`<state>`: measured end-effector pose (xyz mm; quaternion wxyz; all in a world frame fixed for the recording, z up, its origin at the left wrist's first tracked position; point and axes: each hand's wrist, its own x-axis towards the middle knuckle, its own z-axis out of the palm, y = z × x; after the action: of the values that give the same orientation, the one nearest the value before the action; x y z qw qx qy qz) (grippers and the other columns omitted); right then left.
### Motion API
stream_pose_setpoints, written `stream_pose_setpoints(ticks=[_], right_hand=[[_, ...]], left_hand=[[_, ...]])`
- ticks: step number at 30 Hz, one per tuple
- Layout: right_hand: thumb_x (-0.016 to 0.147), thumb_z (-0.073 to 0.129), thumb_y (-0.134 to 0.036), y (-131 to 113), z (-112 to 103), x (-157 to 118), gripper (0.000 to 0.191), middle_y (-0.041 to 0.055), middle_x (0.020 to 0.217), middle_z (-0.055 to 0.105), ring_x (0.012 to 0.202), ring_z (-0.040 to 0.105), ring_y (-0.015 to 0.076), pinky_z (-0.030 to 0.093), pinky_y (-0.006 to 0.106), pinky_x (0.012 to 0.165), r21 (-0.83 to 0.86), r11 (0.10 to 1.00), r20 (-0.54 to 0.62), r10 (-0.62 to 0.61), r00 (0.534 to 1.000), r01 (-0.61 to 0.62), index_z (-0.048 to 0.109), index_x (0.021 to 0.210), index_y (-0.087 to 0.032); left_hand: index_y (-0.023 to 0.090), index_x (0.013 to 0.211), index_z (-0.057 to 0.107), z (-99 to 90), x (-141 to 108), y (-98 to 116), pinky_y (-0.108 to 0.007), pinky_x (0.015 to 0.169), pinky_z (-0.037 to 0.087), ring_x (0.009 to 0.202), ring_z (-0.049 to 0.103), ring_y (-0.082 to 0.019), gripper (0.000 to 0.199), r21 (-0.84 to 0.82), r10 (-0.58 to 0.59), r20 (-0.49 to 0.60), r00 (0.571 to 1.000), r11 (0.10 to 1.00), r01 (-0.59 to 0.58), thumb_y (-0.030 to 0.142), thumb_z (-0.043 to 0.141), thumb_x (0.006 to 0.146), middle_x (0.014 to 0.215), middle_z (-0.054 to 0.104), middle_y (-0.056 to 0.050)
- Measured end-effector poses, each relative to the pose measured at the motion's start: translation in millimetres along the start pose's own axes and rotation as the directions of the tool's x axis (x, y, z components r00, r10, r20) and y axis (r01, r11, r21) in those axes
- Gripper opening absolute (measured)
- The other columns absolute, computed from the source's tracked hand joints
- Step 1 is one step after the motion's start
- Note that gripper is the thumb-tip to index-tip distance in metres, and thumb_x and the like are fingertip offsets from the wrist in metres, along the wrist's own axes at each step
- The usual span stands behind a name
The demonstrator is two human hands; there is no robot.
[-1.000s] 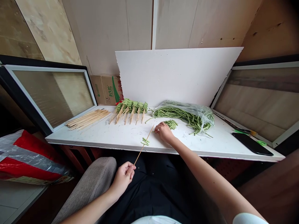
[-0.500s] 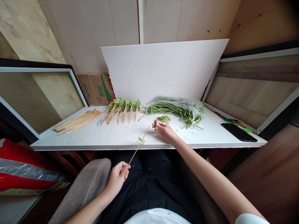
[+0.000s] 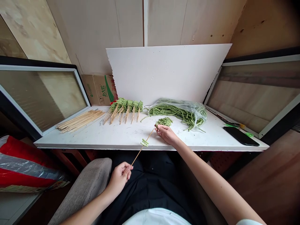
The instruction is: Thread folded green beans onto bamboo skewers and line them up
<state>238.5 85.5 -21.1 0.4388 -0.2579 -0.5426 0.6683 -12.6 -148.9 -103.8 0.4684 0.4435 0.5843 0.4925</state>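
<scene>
My left hand (image 3: 122, 176) pinches the lower end of a thin wooden skewer (image 3: 137, 155), which slants up to the right over the table edge. A few short green bean pieces (image 3: 144, 142) are threaded across its middle. At the skewer's upper tip, my right hand (image 3: 166, 133) is closed on a small green bean piece (image 3: 157, 124). Just behind that hand lies a small pile of cut bean pieces (image 3: 165, 121). Long green beans (image 3: 171, 110) in a clear plastic bag lie farther back.
Bare skewers (image 3: 81, 121) lie at the left of the white table (image 3: 112, 137), near finished bean skewers (image 3: 127, 105) and a cardboard box (image 3: 98, 90). A black phone (image 3: 241, 136) rests at the right. A white board (image 3: 168, 75) stands behind.
The skewer tip and my right fingers have come together, where a gap showed before. The whole view has shifted slightly.
</scene>
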Motion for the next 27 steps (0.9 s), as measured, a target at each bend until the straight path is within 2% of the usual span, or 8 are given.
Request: stream_pose_setpoints(ticks=[14,27], right_hand=[[0.069,0.095,-0.056,-0.1,1.4,-0.5,0.042,0.0037,0.090,0.071,0.078,0.059,0.0149,0.049,0.029,0.074,-0.002,1.000,0.003,-0.010,1.000,0.010,0.081,0.088,-0.022],[0.072,0.095,-0.054,4.4,-2.3,2.0,0.039,0.0052,0.094,0.073,0.081,0.061,0.0158,0.051,0.029,0.078,0.011,1.000,-0.002,0.000,1.000,0.000,0.083,0.091,-0.022]], left_hand=[[0.017,0.085,0.063,-1.2,0.0,-3.1,-0.021,0.047,0.023,0.047,0.034,-0.008,0.066,-0.005,0.005,0.017,1.000,1.000,-0.005,0.083,0.070,0.077,0.056,0.049,0.006],[0.017,0.085,0.064,-1.4,-0.3,-2.6,-0.022,0.047,0.023,0.047,0.037,-0.009,0.062,0.040,0.042,-0.009,0.999,0.998,-0.042,0.079,0.068,0.081,0.057,0.050,0.004]])
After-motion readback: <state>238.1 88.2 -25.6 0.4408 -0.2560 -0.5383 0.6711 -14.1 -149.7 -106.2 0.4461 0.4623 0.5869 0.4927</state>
